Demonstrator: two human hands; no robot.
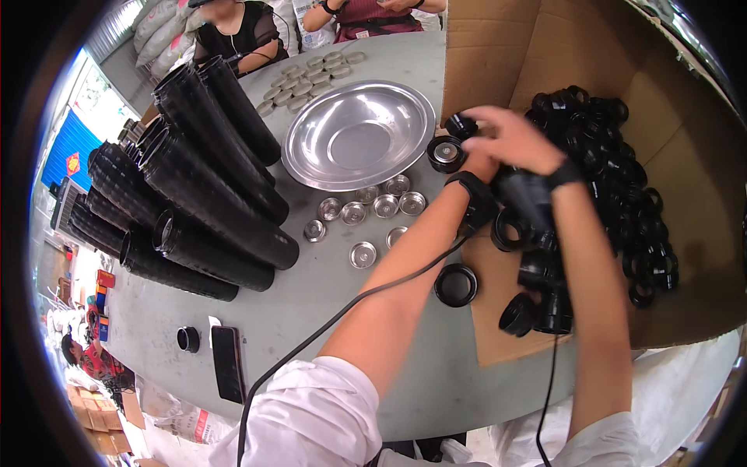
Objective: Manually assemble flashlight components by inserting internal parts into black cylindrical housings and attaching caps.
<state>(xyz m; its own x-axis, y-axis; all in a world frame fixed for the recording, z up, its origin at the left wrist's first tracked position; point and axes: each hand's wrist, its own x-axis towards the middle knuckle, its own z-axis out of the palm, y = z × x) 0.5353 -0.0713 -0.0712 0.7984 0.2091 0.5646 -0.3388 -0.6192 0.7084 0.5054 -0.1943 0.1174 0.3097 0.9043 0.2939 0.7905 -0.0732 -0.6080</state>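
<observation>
My right hand [517,142], partly blurred, closes its fingers and thumb on a black ring [461,126] by the basin's right rim. Just below it, a second black ring [437,161] has a round metal cup [446,152] seated inside. My left hand [480,166] is closed at that ring's edge; the right hand hides most of its fingers. Several shallow metal cups [353,213] lie on the grey table, left of my left forearm. A loose black ring [456,286] rests to the right of that forearm.
A cardboard box [685,194] with many black rings [607,171] stands open at right. The metal basin [360,140] is at centre. Long black tubes [218,202] stand at left. A phone [227,362] lies near the front. Two people sit across the table; cables run from my wrists.
</observation>
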